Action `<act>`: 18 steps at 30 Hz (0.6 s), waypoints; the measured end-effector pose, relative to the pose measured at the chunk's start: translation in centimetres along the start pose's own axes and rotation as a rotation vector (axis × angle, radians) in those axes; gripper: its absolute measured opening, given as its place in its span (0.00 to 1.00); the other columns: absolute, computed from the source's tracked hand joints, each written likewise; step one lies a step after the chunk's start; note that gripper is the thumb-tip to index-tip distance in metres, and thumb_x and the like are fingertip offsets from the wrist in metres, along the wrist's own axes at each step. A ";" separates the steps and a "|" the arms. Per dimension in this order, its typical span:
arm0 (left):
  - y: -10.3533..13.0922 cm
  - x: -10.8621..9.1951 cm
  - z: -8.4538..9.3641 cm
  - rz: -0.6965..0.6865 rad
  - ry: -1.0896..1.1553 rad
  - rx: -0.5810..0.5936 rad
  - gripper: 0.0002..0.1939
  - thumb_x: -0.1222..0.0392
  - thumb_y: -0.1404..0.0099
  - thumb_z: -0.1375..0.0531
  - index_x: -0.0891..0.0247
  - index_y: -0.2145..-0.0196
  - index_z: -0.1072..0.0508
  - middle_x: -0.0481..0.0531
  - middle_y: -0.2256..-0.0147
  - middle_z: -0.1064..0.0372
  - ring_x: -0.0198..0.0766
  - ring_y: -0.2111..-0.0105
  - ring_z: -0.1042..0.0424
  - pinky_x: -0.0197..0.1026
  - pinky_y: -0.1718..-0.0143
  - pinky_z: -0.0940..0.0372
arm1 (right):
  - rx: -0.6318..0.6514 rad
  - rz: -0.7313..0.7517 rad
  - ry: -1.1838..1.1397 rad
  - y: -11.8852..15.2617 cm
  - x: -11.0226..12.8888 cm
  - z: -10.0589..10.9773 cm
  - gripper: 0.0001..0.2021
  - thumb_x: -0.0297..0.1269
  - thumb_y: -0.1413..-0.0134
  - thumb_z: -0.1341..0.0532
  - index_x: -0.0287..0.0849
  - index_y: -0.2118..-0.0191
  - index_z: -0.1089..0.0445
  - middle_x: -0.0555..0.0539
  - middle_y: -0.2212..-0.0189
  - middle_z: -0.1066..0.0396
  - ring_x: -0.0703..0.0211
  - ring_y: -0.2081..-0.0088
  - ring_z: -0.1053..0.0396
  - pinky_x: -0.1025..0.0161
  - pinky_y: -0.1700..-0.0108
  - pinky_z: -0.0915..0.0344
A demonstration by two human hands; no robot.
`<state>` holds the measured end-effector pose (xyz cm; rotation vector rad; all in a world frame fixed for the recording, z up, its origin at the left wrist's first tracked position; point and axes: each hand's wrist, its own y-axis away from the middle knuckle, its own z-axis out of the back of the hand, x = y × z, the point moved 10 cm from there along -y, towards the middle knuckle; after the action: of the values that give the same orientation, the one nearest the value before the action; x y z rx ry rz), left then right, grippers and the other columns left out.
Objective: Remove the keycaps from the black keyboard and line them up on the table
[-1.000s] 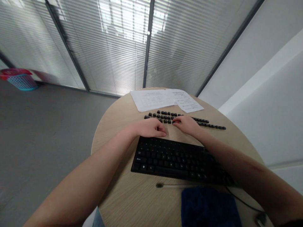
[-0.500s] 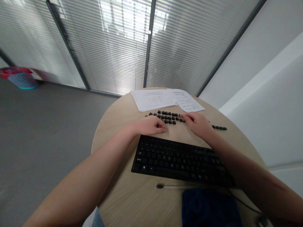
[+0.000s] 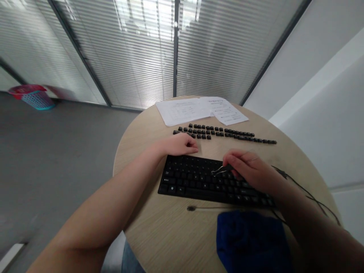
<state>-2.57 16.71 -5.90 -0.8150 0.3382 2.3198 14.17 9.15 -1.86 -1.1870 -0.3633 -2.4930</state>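
Note:
My right hand [image 3: 246, 167] grips a keycap puller [image 3: 223, 169], whose two bent wire prongs reach over the middle of a black keyboard [image 3: 196, 193]. Whether the prongs touch a key I cannot tell. My left hand [image 3: 183, 145] rests with curled fingers at the keyboard's back left edge, and nothing shows in it. Just behind that hand, loose black keycaps [image 3: 203, 132] lie in rows on the round wooden table [image 3: 165, 227]. The left hand hides some of them.
Printed papers [image 3: 187, 110] lie at the table's far side. In front of the keyboard are a thin stick with a dark tip [image 3: 192, 208] and a blue cloth [image 3: 250, 239]. A black cable [image 3: 301, 184] runs at the right. A basket [image 3: 38, 100] stands on the floor.
My right hand has come back from the keycap rows to above the keyboard, and the keycap puller now shows in it. My left hand stays in place. The view has shifted slightly.

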 end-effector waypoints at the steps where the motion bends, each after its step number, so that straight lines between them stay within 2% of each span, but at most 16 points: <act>1: 0.0 0.0 -0.1 0.000 -0.003 0.007 0.14 0.52 0.34 0.40 0.63 0.65 0.18 0.48 0.72 0.26 0.34 0.73 0.33 0.40 0.67 0.42 | 0.077 0.004 0.013 -0.1 0.0 -0.8 0.16 0.52 0.33 0.43 0.46 0.66 0.29 0.53 0.80 0.35 0.61 0.78 0.36 0.63 0.75 0.41; 3: 0.0 0.1 -0.1 0.000 -0.005 0.016 0.14 0.52 0.34 0.40 0.63 0.65 0.18 0.49 0.72 0.25 0.34 0.73 0.33 0.40 0.67 0.42 | 0.188 0.023 0.034 0.1 -0.1 -1.7 0.11 0.46 0.34 0.41 0.46 0.62 0.29 0.53 0.77 0.30 0.62 0.76 0.35 0.64 0.73 0.39; 5: 0.1 0.1 -0.1 0.001 0.000 0.020 0.15 0.52 0.34 0.40 0.64 0.64 0.18 0.49 0.71 0.25 0.34 0.73 0.33 0.40 0.67 0.41 | 0.231 0.033 0.036 0.2 -0.3 -1.8 0.08 0.44 0.33 0.41 0.46 0.59 0.29 0.51 0.73 0.26 0.62 0.74 0.33 0.65 0.72 0.38; 9: 0.1 -0.1 -0.4 -0.001 0.041 0.051 0.15 0.51 0.35 0.39 0.65 0.62 0.17 0.50 0.72 0.25 0.34 0.73 0.32 0.40 0.67 0.40 | 0.202 0.040 0.018 0.1 -1.0 -1.1 0.11 0.45 0.30 0.44 0.45 0.55 0.29 0.49 0.70 0.23 0.61 0.72 0.29 0.65 0.70 0.36; 14: 0.1 -0.5 -1.2 -0.047 0.071 0.107 0.17 0.48 0.39 0.35 0.64 0.59 0.17 0.48 0.74 0.30 0.35 0.73 0.33 0.39 0.70 0.42 | 0.154 0.049 0.038 -0.4 -1.8 -0.7 0.12 0.45 0.32 0.43 0.44 0.60 0.28 0.49 0.73 0.23 0.60 0.72 0.28 0.64 0.70 0.36; 18: 0.0 -0.6 -1.7 -0.079 0.083 0.138 0.19 0.48 0.42 0.33 0.63 0.59 0.17 0.47 0.75 0.31 0.35 0.73 0.34 0.39 0.70 0.42 | 0.160 0.039 -0.011 -0.6 -2.3 -0.9 0.14 0.48 0.32 0.42 0.43 0.61 0.27 0.48 0.70 0.22 0.60 0.72 0.27 0.64 0.69 0.36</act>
<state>-1.40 15.69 -6.86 -0.8430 0.4881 2.1677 14.66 9.79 -4.32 -1.1333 -0.5268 -2.3752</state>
